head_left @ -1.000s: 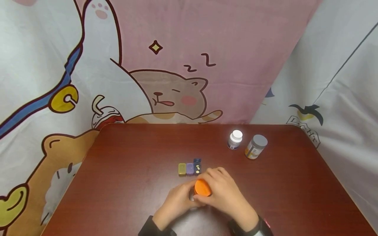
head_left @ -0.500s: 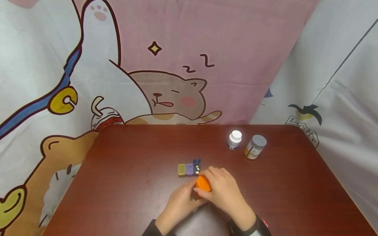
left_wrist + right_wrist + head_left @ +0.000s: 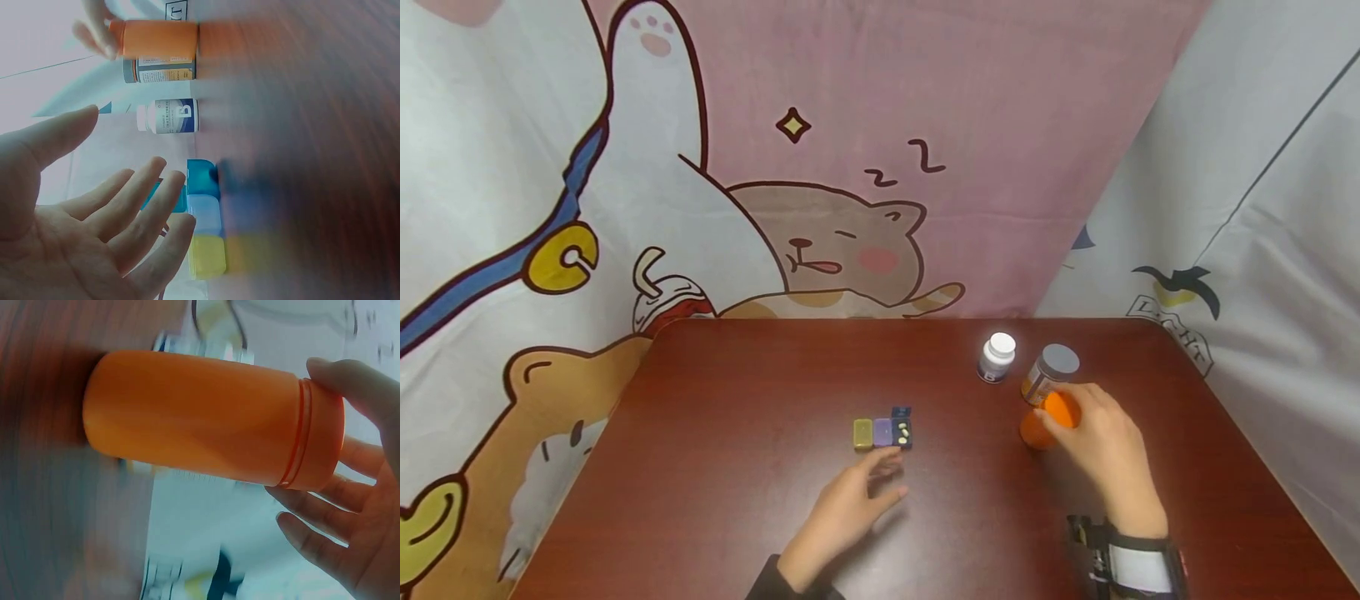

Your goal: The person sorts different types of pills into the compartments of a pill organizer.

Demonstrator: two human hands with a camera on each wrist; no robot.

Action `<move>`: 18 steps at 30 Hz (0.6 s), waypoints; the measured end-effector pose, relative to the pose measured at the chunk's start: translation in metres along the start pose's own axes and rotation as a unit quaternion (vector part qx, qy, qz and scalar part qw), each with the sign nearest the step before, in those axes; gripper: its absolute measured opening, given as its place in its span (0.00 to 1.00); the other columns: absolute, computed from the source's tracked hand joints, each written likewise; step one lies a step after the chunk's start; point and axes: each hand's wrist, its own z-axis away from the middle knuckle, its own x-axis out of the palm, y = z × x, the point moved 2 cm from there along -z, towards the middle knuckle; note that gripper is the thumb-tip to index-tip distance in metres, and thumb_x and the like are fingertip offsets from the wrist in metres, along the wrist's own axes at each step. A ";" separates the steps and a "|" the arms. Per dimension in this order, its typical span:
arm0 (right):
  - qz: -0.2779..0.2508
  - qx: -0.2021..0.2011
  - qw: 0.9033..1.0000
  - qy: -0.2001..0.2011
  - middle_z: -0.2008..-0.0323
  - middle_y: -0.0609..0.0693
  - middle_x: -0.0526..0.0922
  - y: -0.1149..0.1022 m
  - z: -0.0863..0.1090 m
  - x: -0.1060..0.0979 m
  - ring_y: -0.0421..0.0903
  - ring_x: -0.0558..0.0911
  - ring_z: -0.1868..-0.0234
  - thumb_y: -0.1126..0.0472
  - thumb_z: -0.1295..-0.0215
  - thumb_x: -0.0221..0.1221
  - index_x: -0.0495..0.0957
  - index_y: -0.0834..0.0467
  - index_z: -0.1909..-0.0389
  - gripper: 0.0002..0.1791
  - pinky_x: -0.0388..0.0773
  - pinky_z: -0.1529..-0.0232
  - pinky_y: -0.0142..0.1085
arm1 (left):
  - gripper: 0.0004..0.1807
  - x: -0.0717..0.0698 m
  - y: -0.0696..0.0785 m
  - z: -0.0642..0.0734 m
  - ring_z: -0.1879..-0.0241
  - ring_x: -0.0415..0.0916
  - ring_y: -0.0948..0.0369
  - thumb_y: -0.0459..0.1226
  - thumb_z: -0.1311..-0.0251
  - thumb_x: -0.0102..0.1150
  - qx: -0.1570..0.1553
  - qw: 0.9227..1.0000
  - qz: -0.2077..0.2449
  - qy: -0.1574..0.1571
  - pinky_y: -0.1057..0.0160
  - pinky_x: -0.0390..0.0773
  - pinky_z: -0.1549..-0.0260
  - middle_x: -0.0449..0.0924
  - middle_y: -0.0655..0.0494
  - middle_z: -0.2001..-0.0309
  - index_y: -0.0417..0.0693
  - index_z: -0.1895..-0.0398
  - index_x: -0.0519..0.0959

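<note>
My right hand (image 3: 1108, 446) pinches an orange bottle (image 3: 1035, 430) by its cap, thumb on one side and fingers on the other. In the right wrist view the orange bottle (image 3: 194, 419) stands upright, its base at the tabletop. A small pill box (image 3: 882, 432) with yellow, purple and dark blue compartments lies mid-table. Its dark blue lid is up, and several pale pills (image 3: 903, 432) show inside. Just in front of the box, my left hand (image 3: 846, 504) hovers with relaxed, spread fingers and holds nothing.
Right behind the orange bottle stands a grey-lidded jar (image 3: 1051, 372). To that jar's left is a white bottle (image 3: 997, 358) with a dark lower label. The brown table (image 3: 737, 392) ends at a cartoon-printed cloth (image 3: 1000, 125).
The orange bottle, earlier between both hands in front of the pill box, has travelled right with my right hand to the grey-lidded jar. My left hand has let go and opened.
</note>
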 end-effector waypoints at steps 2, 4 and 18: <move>0.004 0.024 1.000 -0.001 0.52 0.66 0.85 0.018 0.002 -0.008 0.66 0.83 0.52 0.54 0.37 0.72 0.82 0.66 0.46 0.24 0.78 0.53 0.64 | 0.28 -0.001 0.000 -0.001 0.41 0.83 0.47 0.44 0.32 0.67 0.003 1.000 0.008 -0.007 0.36 0.78 0.40 0.86 0.49 0.41 0.45 0.32 0.76; 0.010 0.048 0.999 -0.006 0.49 0.68 0.83 0.033 0.004 -0.015 0.68 0.81 0.50 0.52 0.35 0.71 0.81 0.66 0.44 0.26 0.77 0.52 0.65 | 0.27 -0.002 0.001 -0.002 0.41 0.83 0.46 0.44 0.31 0.66 0.004 1.000 0.010 -0.012 0.37 0.79 0.41 0.86 0.49 0.40 0.45 0.33 0.77; 0.030 0.050 0.998 0.015 0.45 0.70 0.82 0.014 0.002 -0.022 0.72 0.79 0.45 0.59 0.31 0.67 0.80 0.65 0.42 0.21 0.75 0.50 0.69 | 0.23 -0.027 -0.014 -0.006 0.38 0.80 0.41 0.40 0.31 0.66 0.006 0.997 -0.065 0.038 0.33 0.76 0.38 0.84 0.43 0.40 0.43 0.35 0.79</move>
